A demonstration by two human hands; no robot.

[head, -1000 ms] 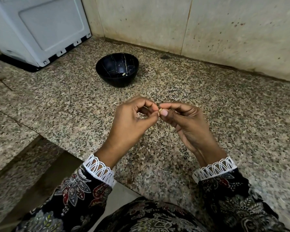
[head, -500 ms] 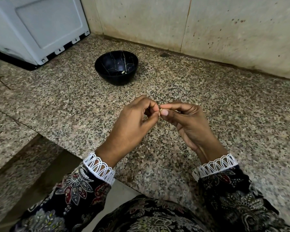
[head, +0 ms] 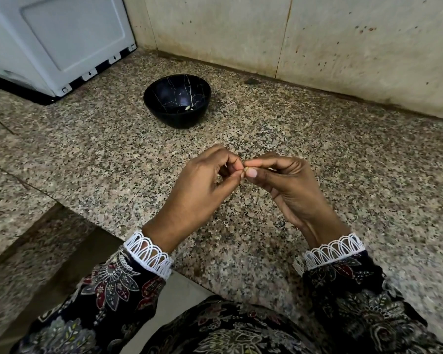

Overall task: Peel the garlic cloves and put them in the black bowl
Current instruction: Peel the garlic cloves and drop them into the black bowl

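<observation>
granite counter (head: 343, 154), black bowl (head: 164, 116) holding one pale clove (head: 187, 107), both hands pinching garlic

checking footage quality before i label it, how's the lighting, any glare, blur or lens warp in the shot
Head view: soft, even light, with only faint shadows on the granite counter; a small sheen inside the black bowl; wide-angle bending shows in the wall base and the white appliance; mostly sharp, though the garlic clove, pinched between left hand and right hand, is too small to read clearly.
</observation>
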